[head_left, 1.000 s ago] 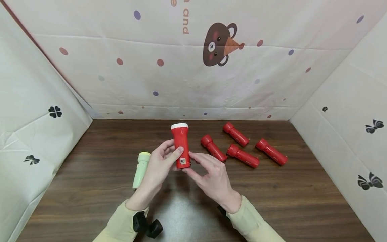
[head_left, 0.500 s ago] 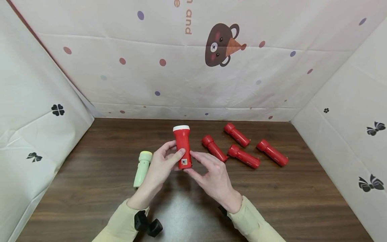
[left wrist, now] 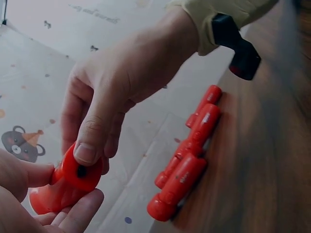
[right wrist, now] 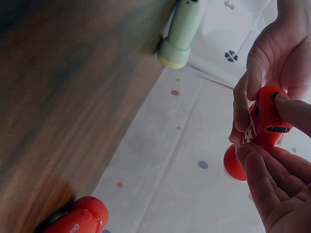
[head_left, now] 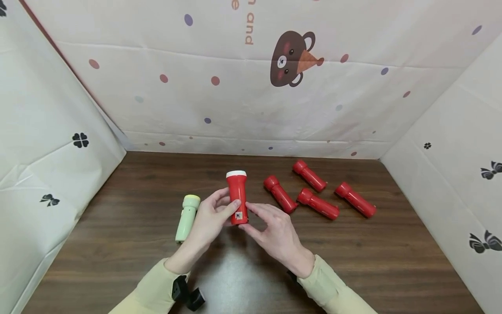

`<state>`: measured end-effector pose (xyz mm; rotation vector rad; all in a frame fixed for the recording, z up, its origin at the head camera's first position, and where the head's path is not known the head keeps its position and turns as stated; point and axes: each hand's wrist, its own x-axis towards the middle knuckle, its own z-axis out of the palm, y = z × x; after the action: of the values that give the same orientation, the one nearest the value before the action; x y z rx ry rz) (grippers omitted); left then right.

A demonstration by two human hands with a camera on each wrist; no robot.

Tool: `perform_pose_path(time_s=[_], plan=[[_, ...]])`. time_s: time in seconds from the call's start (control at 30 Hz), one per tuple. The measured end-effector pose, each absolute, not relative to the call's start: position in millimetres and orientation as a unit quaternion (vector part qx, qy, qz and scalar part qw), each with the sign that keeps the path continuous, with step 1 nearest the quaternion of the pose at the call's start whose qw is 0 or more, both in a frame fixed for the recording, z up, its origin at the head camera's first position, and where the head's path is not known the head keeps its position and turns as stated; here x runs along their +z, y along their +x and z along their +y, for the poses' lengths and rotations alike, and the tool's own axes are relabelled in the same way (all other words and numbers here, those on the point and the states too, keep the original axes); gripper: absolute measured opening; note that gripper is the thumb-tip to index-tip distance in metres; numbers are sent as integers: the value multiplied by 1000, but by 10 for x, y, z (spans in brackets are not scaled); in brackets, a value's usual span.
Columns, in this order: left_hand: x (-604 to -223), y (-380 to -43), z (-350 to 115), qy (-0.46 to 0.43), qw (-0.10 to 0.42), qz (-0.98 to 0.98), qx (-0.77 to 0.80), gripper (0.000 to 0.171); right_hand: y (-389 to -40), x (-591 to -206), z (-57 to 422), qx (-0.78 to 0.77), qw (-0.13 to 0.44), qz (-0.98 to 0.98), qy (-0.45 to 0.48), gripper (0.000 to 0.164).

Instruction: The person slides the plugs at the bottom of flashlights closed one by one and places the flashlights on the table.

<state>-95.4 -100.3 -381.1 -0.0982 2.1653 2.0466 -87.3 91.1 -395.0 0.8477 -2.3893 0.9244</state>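
Observation:
A red flashlight (head_left: 237,192) with a white rim at its head is held upright above the table. My left hand (head_left: 209,218) grips its body from the left, thumb across the front near a small square label. From the right, my right hand (head_left: 276,233) pinches its lower end: the thumb sits on the base and the fingertips touch the side. The right wrist view shows that thumb on the red base (right wrist: 268,109), beside a dark slot. A pale green flashlight (head_left: 187,219) with a yellow rim lies left of my left hand.
Several more red flashlights lie on the right of the brown wood table (head_left: 372,261), one of them (head_left: 280,194) close to my right hand. White printed sheets (head_left: 243,109) stand around the back and sides. A black device (head_left: 188,293) is strapped to the left wrist.
The held red flashlight and both hands have come slightly down in the head view. The view itself has shifted a little. The grip looks the same, and the lying flashlights stay in place.

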Motion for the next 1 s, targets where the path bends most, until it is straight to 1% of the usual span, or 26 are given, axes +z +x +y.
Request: perform_pose_path(time_s=[0.17, 0.5, 0.8, 1.0], plan=[[-3872, -928, -1016, -32, 85, 739, 668, 59, -865, -3986, 915, 315, 199, -874, 311, 51], [-3977, -908, -1082, -21, 119, 764, 634, 60, -843, -4051, 878, 291, 154, -888, 320, 51], [-4056, -884, -1170, -18, 121, 776, 619, 57, -857, -4111, 788, 263, 121, -899, 328, 43], [-4074, -863, -1225, -25, 124, 796, 592, 57, -852, -4147, 717, 239, 107, -903, 340, 44]])
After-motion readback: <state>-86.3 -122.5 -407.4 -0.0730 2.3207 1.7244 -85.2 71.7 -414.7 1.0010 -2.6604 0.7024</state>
